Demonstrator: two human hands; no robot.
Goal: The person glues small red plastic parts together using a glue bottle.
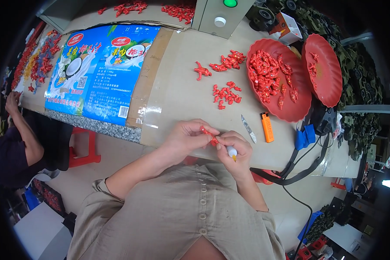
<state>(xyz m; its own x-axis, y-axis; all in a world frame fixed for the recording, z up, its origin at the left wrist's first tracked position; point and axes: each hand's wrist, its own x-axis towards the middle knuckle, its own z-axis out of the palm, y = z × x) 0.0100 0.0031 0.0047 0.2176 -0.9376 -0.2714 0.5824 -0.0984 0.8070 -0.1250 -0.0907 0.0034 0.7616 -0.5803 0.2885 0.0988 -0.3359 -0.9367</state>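
Near the table's front edge, my left hand (184,138) pinches a small red plastic figure (209,134) between thumb and fingers. My right hand (236,151) is closed close beside it, its fingertips at the figure's lower end. A small white tube with a yellow tip (232,152) sticks out of the right hand, tip pointing down. Ahead on the table lie a loose group of small red parts (226,94), a single red figure (202,70) and a row of red figures (228,60).
To the right are a scalloped red tray (301,112) heaped with red figures and a second red tray (334,95). A craft blade (248,128) and orange lighter (267,128) lie nearby. Blue printed cardboard (95,73) covers the left side. Another person's arm (24,130) reaches in far left.
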